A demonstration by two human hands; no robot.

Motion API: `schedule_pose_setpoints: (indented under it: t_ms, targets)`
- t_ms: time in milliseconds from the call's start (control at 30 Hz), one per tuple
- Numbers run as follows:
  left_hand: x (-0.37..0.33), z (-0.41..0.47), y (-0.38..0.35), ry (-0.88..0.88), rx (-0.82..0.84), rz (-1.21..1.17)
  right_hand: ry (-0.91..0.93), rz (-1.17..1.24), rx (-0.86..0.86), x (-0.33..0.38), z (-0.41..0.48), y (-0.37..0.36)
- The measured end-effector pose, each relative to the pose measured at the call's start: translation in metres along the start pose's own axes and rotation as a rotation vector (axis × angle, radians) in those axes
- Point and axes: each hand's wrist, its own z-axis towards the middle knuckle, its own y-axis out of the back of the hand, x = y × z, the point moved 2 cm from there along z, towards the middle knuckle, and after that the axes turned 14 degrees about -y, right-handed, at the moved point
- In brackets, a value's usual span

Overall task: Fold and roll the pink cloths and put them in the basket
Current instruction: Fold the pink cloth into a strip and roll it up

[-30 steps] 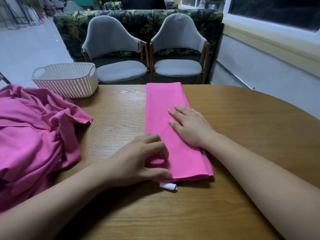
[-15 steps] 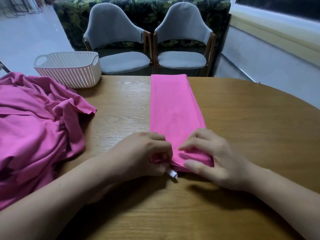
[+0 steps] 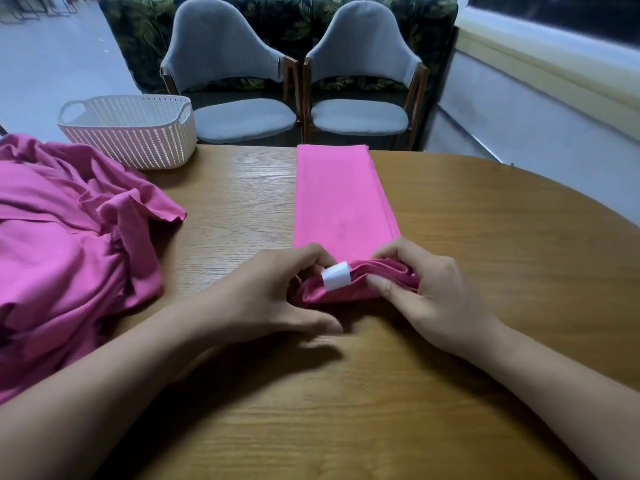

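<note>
We have the folded pink cloth lying as a long narrow strip on the wooden table, to the right of the white basket and well apart from it. Its far end sits about level with the basket, and its near end comes much closer to us than the basket does. The long axis runs straight away from us, so we judge the roll has to travel forward along it, with the basket off to the left of that line.

Both hands are on the near end, which is turned up into a first loose, rumpled fold with a small white tag showing on top. Our left hand takes the corner on the basket's side. Its fingers are curled down onto the cloth beside the tag and its thumb is stretched out low by the table. Our right hand takes the corner away from the basket, pinching the bunched edge between thumb and bent fingers. Neither hand is nearer the cloth than the other.

The left hand is the nearer one to the basket for the later drop. A heap of unfolded pink cloths lies on our side of the basket, and we cannot tell whether it touches it.
</note>
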Motion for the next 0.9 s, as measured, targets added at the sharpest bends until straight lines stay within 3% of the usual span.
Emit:
schedule_pose_setpoints:
  t_ms: [100,300,433,567,733,900]
  targets:
    - [0.013,0.003,0.003,-0.009,-0.111,0.071,-0.068,0.054,-0.034,-0.001,0.004,0.003]
    - [0.03,0.005,0.007,0.163,-0.285,0.064,-0.126,-0.03,-0.121,-0.012,0.016,0.01]
    - [0.029,0.01,0.002,0.126,-0.329,0.218,-0.123,-0.125,-0.14,-0.019,0.02,0.008]
    - [0.027,0.01,0.003,0.089,-0.328,0.312,-0.066,-0.221,-0.168,-0.018,0.021,0.008]
    - [0.016,0.014,0.0,-0.054,-0.226,0.457,0.165,-0.474,-0.228,-0.005,0.021,0.005]
    - [0.006,0.014,0.0,-0.106,-0.103,0.488,0.248,-0.459,-0.054,0.004,0.012,-0.002]
